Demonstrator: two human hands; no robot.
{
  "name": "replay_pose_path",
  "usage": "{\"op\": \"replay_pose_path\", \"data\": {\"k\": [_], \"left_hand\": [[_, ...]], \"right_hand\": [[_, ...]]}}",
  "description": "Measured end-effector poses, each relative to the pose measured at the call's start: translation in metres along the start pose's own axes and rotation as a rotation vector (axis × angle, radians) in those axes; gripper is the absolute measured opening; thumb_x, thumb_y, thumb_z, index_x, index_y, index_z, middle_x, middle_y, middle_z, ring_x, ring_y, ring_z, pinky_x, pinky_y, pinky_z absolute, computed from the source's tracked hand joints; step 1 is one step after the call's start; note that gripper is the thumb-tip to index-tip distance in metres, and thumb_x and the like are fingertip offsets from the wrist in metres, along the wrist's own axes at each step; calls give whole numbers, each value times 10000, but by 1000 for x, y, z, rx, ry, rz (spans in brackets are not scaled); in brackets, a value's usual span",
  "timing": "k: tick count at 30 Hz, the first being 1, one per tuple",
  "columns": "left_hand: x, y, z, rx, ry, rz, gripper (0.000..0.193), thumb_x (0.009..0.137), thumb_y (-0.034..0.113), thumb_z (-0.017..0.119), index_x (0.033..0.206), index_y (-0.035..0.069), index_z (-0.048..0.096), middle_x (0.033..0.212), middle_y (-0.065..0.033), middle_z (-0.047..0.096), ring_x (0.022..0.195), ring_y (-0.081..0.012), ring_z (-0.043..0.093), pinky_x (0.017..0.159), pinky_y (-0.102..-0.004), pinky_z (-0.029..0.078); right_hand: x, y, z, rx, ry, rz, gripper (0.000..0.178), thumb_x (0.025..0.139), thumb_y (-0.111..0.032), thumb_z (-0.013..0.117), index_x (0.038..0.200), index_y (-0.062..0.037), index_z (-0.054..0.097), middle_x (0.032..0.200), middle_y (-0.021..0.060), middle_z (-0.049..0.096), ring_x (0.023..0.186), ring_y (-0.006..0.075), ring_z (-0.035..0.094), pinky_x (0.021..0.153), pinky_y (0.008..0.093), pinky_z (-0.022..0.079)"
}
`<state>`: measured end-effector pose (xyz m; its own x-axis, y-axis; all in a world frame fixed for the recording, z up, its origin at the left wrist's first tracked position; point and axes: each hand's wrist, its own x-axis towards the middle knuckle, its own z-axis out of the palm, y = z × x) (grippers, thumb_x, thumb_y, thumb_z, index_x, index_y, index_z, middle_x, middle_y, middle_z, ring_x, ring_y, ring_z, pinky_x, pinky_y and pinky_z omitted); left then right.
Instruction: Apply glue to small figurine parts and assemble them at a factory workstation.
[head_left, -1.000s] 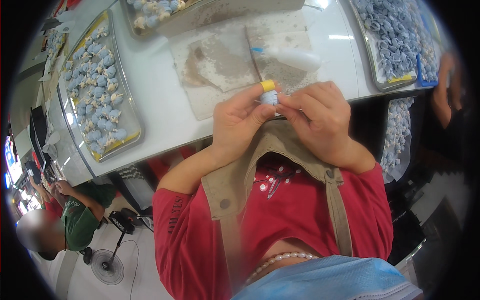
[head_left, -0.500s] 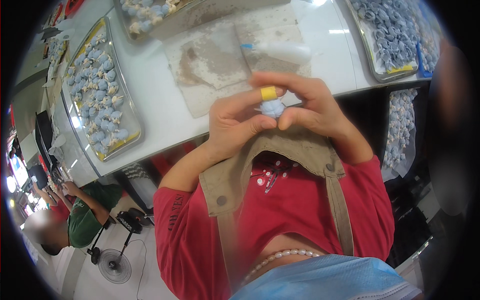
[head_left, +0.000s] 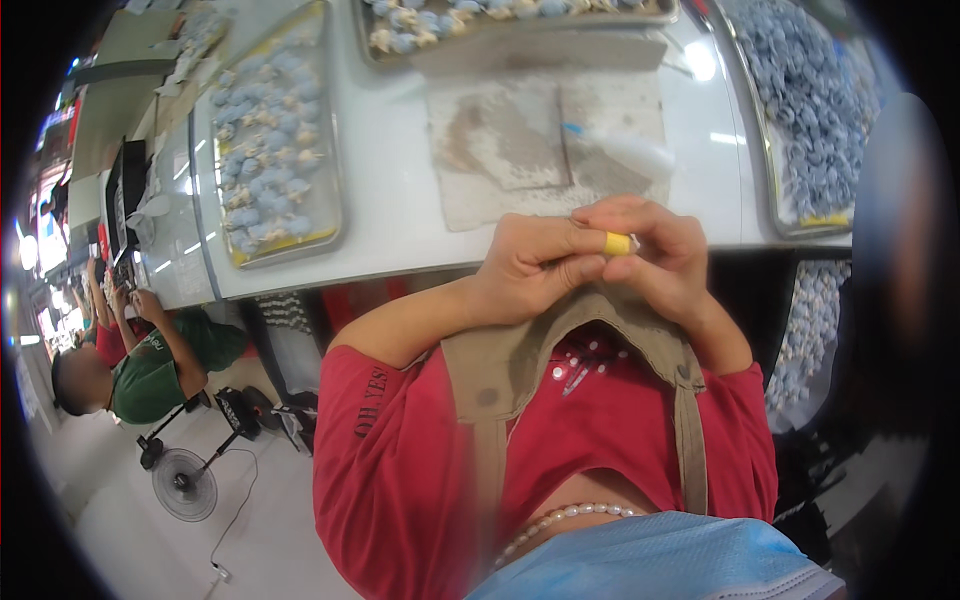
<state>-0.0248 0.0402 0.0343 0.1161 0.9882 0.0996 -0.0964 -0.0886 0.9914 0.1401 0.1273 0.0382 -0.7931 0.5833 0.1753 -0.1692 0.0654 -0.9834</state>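
Left hand [head_left: 540, 255]: fingers bent, narrow; index with yellow band [head_left: 618, 243] reaches right hand; if they grip, cannot tell. Right hand [head_left: 668, 245]: thumb and fingers closed on small pale piece [head_left: 634, 244], mostly hidden. Piece is between hands, above brown apron [head_left: 487, 372], near edge of white table [head_left: 385, 205]. Beyond lies stained sheet [head_left: 500, 135].

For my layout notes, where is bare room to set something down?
Bare tabletop shows between the left tray and the stained sheet, and between that sheet and the right tray. Those trays and the far tray are crowded with pieces; the left hand and right hand crowd the near edge.
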Motion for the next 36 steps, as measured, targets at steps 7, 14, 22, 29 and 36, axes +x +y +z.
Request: {"op": "replay_pose_path", "data": {"k": [7, 14, 22, 29, 36], "left_hand": [[-31, 36, -108, 951, 626, 15, 274, 700, 145, 723, 947, 74, 625, 695, -42, 609, 579, -116, 582, 535, -234, 453], [-33, 41, -245, 1699, 734, -36, 277, 726, 322, 648, 847, 73, 629, 745, -75, 615, 699, -269, 586, 693, -378, 441], [114, 13, -214, 1525, 351, -428, 335, 763, 276, 594, 1030, 76, 567, 872, -101, 630, 854, -265, 606, 721, -354, 456], [85, 17, -194, 446, 647, -1, 262, 804, 145, 583, 1040, 36, 551, 918, -100, 615, 832, -216, 613, 720, -294, 477], [15, 5, -46, -668, 276, -452, 360, 808, 88, 602, 1152, 28, 516, 1019, -84, 598, 806, -140, 581, 695, -216, 452]], "right_hand": [[34, -17, 9, -416, 257, 5, 577, 698, -138, 724, 1203, -31, 466, 1091, 106, 598, 1020, 202, 547, 875, 296, 409], [34, 0, -9, -914, 428, -36, 277, 708, -24, 667, 978, -23, 606, 898, 101, 607, 871, 229, 561, 781, 294, 439], [33, 10, -16, -975, 518, 83, 281, 707, -104, 686, 967, -34, 602, 880, 103, 602, 913, 272, 534, 823, 338, 404], [15, 22, -28, -809, 397, 220, 260, 727, -107, 680, 949, -10, 586, 873, 91, 598, 827, 210, 559, 737, 300, 436], [-7, 2, -32, -298, 509, 222, 260, 788, -69, 638, 1000, -11, 500, 856, 34, 550, 787, 75, 516, 665, 219, 438]]}}
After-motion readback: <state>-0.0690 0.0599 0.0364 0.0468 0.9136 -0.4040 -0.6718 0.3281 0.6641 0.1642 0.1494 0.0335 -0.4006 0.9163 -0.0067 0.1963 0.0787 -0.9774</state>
